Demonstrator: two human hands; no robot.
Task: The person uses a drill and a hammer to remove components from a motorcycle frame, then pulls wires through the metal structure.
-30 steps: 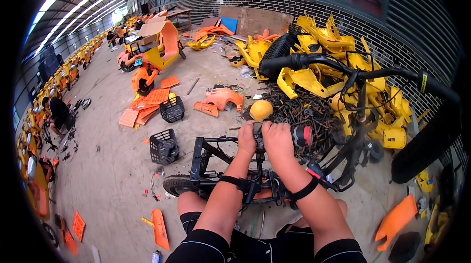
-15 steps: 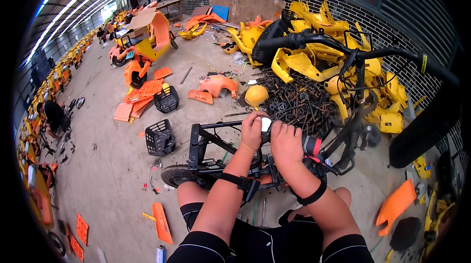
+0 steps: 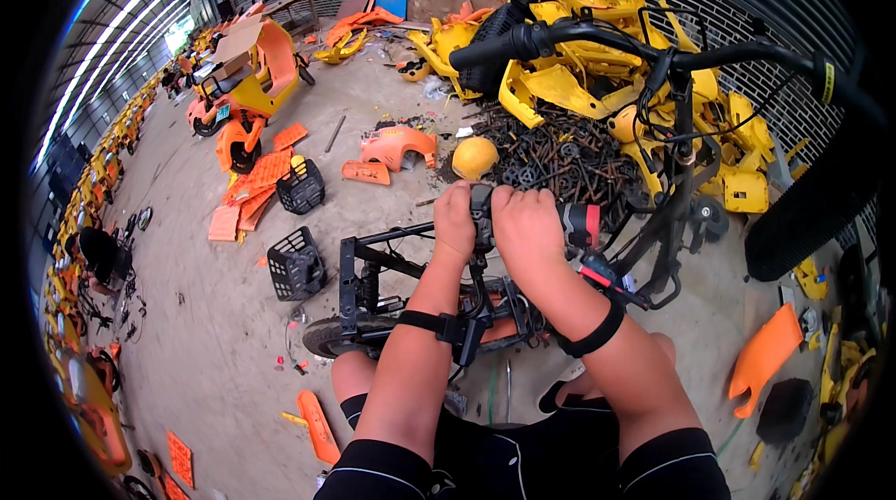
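Observation:
My left hand [image 3: 455, 220] is closed around the left side of a dark piece [image 3: 482, 213] with a grey top. My right hand [image 3: 527, 228] wraps over the body just right of it. Out past the right hand shows a black end with a red band [image 3: 583, 224]; it looks like one black power tool, its middle hidden by the fingers. Both hands are above a stripped black scooter frame [image 3: 349, 285] with a wheel [image 3: 327, 337]. A second red-and-black device [image 3: 602, 269] sits by the right forearm. The frame's handlebar [image 3: 597, 32] rises at the right.
A heap of yellow body panels [image 3: 560, 94] and a pile of rusty metal parts [image 3: 560, 159] lie beyond. Near them are a yellow helmet [image 3: 474, 158] and orange panels [image 3: 401, 145]. Black baskets [image 3: 297, 264] stand left. An orange-yellow scooter [image 3: 257, 80] is farther off. A person [image 3: 98, 253] crouches far left.
The view has shifted, so most things sit a little higher and left. Both hands stay closed on the tool; its grey-white top has turned and now looks darker.

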